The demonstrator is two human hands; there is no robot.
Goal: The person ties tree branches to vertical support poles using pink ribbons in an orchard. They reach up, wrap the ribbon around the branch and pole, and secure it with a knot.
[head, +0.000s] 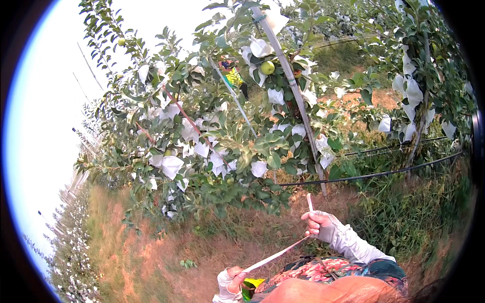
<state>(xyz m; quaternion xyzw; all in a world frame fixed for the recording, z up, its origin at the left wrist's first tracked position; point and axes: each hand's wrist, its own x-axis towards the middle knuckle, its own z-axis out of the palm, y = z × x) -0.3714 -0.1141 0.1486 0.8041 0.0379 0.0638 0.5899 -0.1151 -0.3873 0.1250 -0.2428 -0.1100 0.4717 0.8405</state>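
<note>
My left hand (232, 281), in a whitish fingerless covering, grips one end of a pale flat strap (274, 255) low in the picture. Up and to the right, my right hand (319, 225) is closed around the same strap, and a short end sticks up above its fingers. Between the two hands the strap runs straight and looks taut. A light wrinkled sleeve (358, 244) covers my right forearm. Beneath the strap lies my floral garment (303, 270). Something yellow and green (253, 285) shows beside my left hand, partly hidden.
Fruit trees hung with white bags (172, 166) stand ahead, with a green apple (267, 67) uncovered. A slanted pole (293, 83) rises among the branches. A black hose (373, 175) crosses low at right. Another person (234, 77) is partly hidden behind leaves. Grass and dry soil (151, 250) lie below.
</note>
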